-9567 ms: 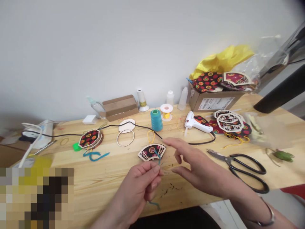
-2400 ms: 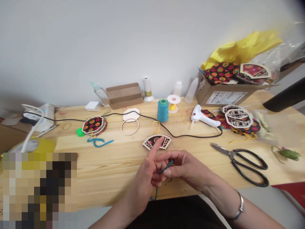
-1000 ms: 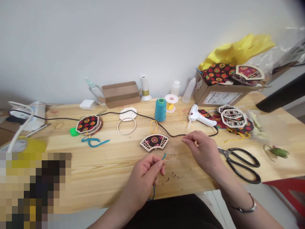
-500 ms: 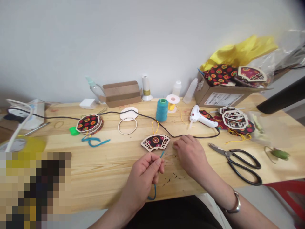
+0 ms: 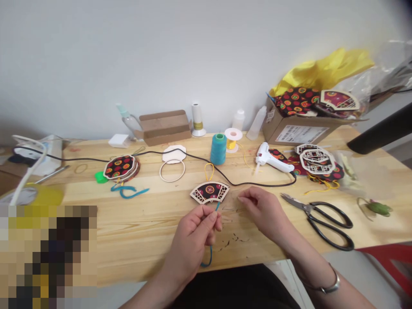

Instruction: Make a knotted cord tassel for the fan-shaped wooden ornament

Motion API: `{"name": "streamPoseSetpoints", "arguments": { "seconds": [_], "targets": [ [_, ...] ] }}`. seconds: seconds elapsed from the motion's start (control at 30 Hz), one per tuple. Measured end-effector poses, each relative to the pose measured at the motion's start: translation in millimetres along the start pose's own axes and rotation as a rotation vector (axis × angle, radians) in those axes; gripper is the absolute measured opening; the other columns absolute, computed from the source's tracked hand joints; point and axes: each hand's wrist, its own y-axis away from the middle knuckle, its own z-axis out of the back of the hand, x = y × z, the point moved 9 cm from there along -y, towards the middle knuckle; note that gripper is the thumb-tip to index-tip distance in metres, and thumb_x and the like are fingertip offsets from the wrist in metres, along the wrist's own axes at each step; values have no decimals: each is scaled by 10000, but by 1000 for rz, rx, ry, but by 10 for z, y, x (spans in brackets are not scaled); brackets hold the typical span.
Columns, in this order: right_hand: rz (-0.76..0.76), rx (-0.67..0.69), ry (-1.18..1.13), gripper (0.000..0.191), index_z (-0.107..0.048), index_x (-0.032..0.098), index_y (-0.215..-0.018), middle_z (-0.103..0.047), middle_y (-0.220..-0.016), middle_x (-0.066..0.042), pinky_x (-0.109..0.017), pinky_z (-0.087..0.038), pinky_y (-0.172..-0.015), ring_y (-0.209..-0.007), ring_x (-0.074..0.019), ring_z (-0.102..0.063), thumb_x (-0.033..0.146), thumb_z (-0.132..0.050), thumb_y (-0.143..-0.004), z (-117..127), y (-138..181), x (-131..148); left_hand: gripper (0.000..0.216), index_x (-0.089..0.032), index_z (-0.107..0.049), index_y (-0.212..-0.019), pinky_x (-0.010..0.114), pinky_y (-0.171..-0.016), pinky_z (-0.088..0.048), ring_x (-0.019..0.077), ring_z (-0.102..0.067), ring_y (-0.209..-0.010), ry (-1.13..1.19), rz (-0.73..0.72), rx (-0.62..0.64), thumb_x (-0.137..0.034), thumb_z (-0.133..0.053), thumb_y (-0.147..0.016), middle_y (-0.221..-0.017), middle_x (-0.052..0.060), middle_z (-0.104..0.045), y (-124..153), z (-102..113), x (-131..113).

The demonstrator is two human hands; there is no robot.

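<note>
My left hand (image 5: 196,231) pinches a blue cord (image 5: 218,206) between thumb and forefinger. Its short tip sticks up above the fingers, while the rest hangs in a loop below the hand near the table edge. Just beyond that hand lies a fan-shaped wooden ornament (image 5: 210,192) with patterned dark fabric and a yellow hanging loop (image 5: 209,171). My right hand (image 5: 262,212) is to the right of the ornament, thumb and fingertips pressed together; whatever they may hold is too fine to make out. Black-handled scissors (image 5: 309,208) lie open to its right.
A white glue gun (image 5: 273,159) with a black cable (image 5: 244,183) lies behind my right hand. A teal thread spool (image 5: 218,149) stands beyond the ornament. Stacked fabric ornaments (image 5: 120,168) are at left, a filled cardboard box (image 5: 302,131) at back right. Dark scraps (image 5: 234,238) dot the table.
My right hand has drawn slightly right and toward me, away from the ornament. My left hand stays nearly in place with the blue cord, whose tip is a little nearer the ornament.
</note>
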Motion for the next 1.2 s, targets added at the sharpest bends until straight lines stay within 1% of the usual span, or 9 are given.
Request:
{"name": "streamPoseSetpoints", "arguments": {
  "seconds": [0.1, 0.23, 0.33, 0.4, 0.5, 0.67, 0.83, 1.07, 1.2],
  "targets": [
    [-86, 54, -297, 175, -614, 163, -721, -614, -666, -14, -260, -393, -585, -610, -143, -518, 288, -533, -813, -53, 62, -10, 189, -143, -563, -707, 173, -447, -238, 32, -331, -462, 12, -6, -15, -283, -575, -834, -656, -25, -552, -15, -13, -8],
    [-173, 120, -630, 200, -617, 152, -712, -602, -674, -6, -252, -389, -613, -630, -128, -506, 345, -602, -763, -204, 165, 62, 173, -144, -597, -726, 165, -448, -257, 31, -340, -477, 44, -38, -52, -290, -602, -817, -682, -17, -570, -52, -1, -17],
    [-235, 174, -807, 233, -629, 146, -709, -600, -675, -1, -248, -371, -622, -638, -121, -495, 377, -652, -722, -350, 238, 114, 142, -152, -656, -772, 157, -440, -269, 36, -331, -472, 73, -59, -99, -292, -642, -787, -578, -46, -504, -67, 40, -4],
    [-265, 198, -908, 253, -630, 145, -693, -580, -643, 14, -239, -347, -601, -607, -106, -463, 393, -680, -696, -433, 269, 141, 146, -159, -693, -818, 152, -434, -277, 40, -330, -472, 85, -55, -130, -291, -670, -761, -531, -60, -461, -66, 66, 15],
    [-248, 224, -1024, 267, -608, 148, -621, -499, -558, 45, -230, -290, -557, -542, -79, -372, 390, -681, -707, -506, 277, 204, 174, -165, -727, -859, 144, -431, -294, 38, -337, -485, 92, -55, -159, -285, -695, -737, -561, -45, -504, -58, 82, 18],
    [-244, 269, -1118, 291, -579, 145, -585, -420, -515, 54, -239, -210, -511, -507, -71, -286, 378, -672, -733, -580, 276, 232, 183, -185, -752, -874, 134, -425, -303, 30, -345, -497, 122, -61, -167, -269, -717, -715, -683, -2, -616, -58, 72, 2],
    [-279, 303, -1155, 318, -550, 140, -583, -367, -503, 59, -248, -156, -499, -501, -70, -253, 388, -674, -738, -635, 287, 196, 190, -195, -759, -872, 135, -425, -309, 24, -367, -492, 143, -64, -166, -254, -735, -694, -743, 22, -672, -77, 74, 21],
    [-316, 296, -1179, 310, -584, 135, -597, -356, -492, 65, -248, -135, -486, -487, -65, -237, 401, -694, -712, -651, 301, 160, 191, -201, -761, -857, 139, -441, -339, 25, -406, -468, 102, -72, -186, -262, -753, -676, -632, 0, -666, -94, 143, 87],
    [-336, 258, -1146, 308, -607, 132, -591, -408, -481, 60, -243, -162, -486, -480, -63, -269, 408, -717, -671, -624, 296, 147, 183, -198, -759, -842, 136, -430, -334, 26, -409, -458, 110, -68, -194, -266, -754, -672, -578, -16, -636, -88, 151, 95]
  ]
}}
